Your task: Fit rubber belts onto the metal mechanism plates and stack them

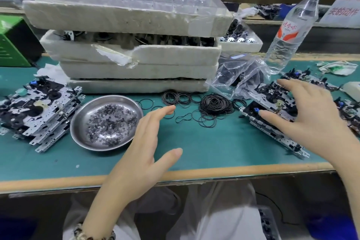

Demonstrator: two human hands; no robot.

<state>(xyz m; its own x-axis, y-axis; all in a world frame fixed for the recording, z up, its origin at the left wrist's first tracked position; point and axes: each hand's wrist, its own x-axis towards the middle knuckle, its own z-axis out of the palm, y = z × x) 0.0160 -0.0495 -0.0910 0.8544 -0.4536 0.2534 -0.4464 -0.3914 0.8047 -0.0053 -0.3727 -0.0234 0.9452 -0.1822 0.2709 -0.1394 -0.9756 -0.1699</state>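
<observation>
Rubber belts [215,104] scattered on green mat [214,148]; foam trays [136,68] behind; left hand [140,152], right hand [311,122] grips wide.

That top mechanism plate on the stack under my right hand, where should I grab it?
Grip the top plate by its two long metal edges, right hand coming from above: thumb on the near edge, fingers on the far one. It lies flat on the stack and its middle is crowded with black parts, so the bare rims are probably safest.

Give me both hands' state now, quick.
Left hand: open, holding nothing, above the green table mat.
Right hand: open, fingers spread over the stacked grey metal mechanism plates.
</observation>
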